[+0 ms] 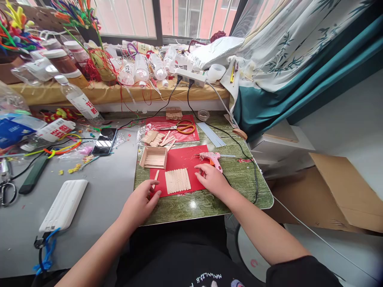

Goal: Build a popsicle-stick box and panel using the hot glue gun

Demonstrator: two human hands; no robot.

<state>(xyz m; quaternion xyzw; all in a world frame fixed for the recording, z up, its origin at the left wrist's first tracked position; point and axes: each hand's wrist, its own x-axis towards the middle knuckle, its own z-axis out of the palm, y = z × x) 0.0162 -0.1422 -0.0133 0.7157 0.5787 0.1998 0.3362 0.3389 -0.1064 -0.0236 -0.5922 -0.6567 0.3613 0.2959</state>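
My left hand (pixel 146 199) rests at the left edge of the red sheet (pixel 176 155), thumb and fingers apart. Its fingertips are at the lower end of a loose craft stick (pixel 156 177); whether they touch it I cannot tell. A flat panel of craft sticks (pixel 177 181) lies side by side between my hands. On the right, my right hand (pixel 211 177) is over the sheet with loosely curled fingers apart, holding nothing visible. Just beyond it lies a pink glue gun (pixel 216 160) on its side. Behind the panel sits a small open craft-stick box (pixel 154 158).
Behind are loose sticks (pixel 154 138), scissors (pixel 181 127), a stick bundle (pixel 174 113), glue sticks (pixel 211 134) and a tape roll (pixel 203 115). Black cables run from a power strip (pixel 190 77). A phone (pixel 104 141) and power bank (pixel 63 205) lie left; a cardboard box (pixel 344 187) stands right.
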